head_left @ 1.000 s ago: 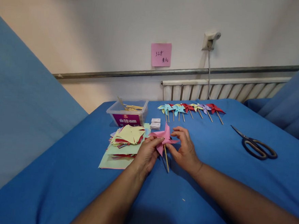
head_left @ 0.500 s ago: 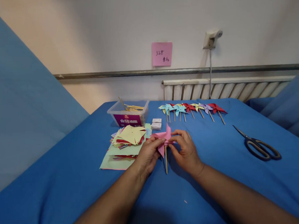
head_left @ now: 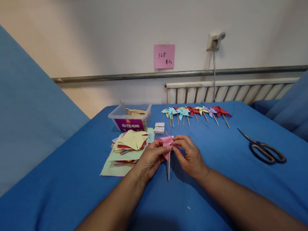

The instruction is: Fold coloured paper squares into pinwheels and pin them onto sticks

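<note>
A pink paper pinwheel (head_left: 165, 140) on a thin wooden stick (head_left: 169, 167) is held between both hands above the blue cloth. My left hand (head_left: 152, 157) pinches its left side, thumb close to the centre. From the right, my right hand (head_left: 189, 156) grips the paper between thumb and fingers. A small shiny pin head (head_left: 170, 143) shows at the middle of the pinwheel. The stick points down toward me, and its upper end is hidden behind the paper.
Left of my hands lie stacked cut paper squares (head_left: 132, 141). Behind them stands a clear plastic box (head_left: 149, 113) of sticks, beside small white boxes (head_left: 159, 130). Several finished pinwheels (head_left: 193, 110) lie in a row at the back. Black-handled scissors (head_left: 267, 152) rest at right.
The upper pink blade that stood up has been folded down to the centre, where the pin head now shows. Both hands remain on the pinwheel; the view has shifted slightly.
</note>
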The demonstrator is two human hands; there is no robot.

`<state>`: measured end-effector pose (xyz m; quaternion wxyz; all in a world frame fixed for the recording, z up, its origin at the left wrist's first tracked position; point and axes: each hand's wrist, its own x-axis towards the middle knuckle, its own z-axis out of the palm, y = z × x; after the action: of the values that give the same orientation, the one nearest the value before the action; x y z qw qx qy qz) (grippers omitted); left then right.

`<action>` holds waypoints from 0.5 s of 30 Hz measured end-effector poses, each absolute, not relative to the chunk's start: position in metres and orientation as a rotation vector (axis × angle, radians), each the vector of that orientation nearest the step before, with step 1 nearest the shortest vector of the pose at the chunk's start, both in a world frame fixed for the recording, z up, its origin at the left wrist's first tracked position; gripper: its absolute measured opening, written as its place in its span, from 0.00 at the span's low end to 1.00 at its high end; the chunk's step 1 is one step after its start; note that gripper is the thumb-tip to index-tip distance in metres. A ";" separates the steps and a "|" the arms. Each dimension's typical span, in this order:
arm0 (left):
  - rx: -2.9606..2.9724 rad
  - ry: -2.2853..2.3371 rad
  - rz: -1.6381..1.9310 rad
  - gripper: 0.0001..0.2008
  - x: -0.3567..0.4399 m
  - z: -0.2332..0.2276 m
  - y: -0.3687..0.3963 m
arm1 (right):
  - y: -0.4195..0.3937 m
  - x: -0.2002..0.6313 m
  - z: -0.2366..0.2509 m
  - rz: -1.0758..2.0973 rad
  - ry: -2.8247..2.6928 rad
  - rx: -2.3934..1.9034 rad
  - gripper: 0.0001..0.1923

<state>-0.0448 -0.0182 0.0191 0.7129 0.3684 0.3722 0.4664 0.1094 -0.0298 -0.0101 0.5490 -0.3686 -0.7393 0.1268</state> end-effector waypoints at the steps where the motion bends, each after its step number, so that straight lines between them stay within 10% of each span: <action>1: 0.825 0.812 1.027 0.14 -0.045 0.019 -0.018 | -0.030 0.110 -0.010 0.284 -1.762 -0.877 0.10; 15: 0.813 0.825 1.063 0.15 -0.045 0.017 -0.018 | -0.031 0.113 -0.007 0.130 -1.893 -0.868 0.13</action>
<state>-0.0449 -0.0183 0.0168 0.7066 0.3661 0.3712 0.4785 0.1132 -0.0307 -0.0068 0.5035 -0.3593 -0.7839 0.0539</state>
